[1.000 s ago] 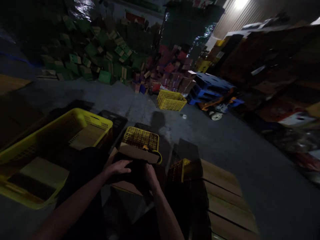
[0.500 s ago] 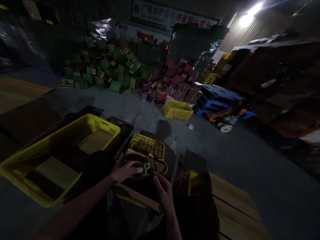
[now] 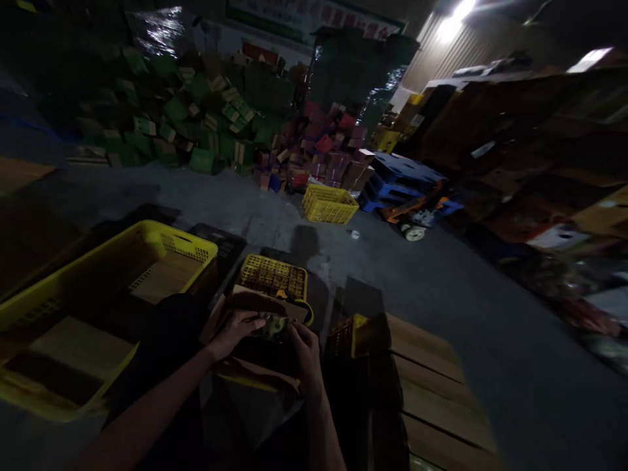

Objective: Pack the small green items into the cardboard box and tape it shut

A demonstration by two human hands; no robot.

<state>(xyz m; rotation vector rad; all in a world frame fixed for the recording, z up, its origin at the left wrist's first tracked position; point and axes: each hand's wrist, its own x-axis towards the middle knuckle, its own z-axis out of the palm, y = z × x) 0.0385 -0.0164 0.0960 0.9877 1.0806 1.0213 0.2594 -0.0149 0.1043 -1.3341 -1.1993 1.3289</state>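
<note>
A small mottled green item with glossy glints (image 3: pixel 275 325) is held up between the two hands, just above an open cardboard box; it is too dark to tell exactly what it is. The left hand (image 3: pixel 238 329) grips its left end, thumb on the near side, and the right hand (image 3: pixel 305 343) pinches its right end with bent fingers. The box's far flap (image 3: pixel 267 303) stands up behind the item and its near flap (image 3: pixel 265 373) slopes toward the person, while the inside is in deep shadow. Just beyond the far flap is a yellow lattice crate (image 3: pixel 275 271), with a small orange object (image 3: pixel 281 295) at its near edge. To the left, past a dark-clothed leg (image 3: pixel 169 350), a large yellow crate (image 3: pixel 152 229) holds cardboard pieces. To the right, brown cartons (image 3: pixel 432 383) stand in a row near a smaller yellow crate (image 3: pixel 360 327). Farther out on the grey floor (image 3: pixel 275 216) are another yellow crate (image 3: pixel 330 206), a small white object (image 3: pixel 354 234), and stacked blue pallets (image 3: pixel 405 169) beside an orange pallet jack (image 3: pixel 412 208). Heaps of green boxes (image 3: pixel 201 159) and reddish boxes (image 3: pixel 324 144) lie at the back, below a banner (image 3: pixel 314 18) with red lettering.
</note>
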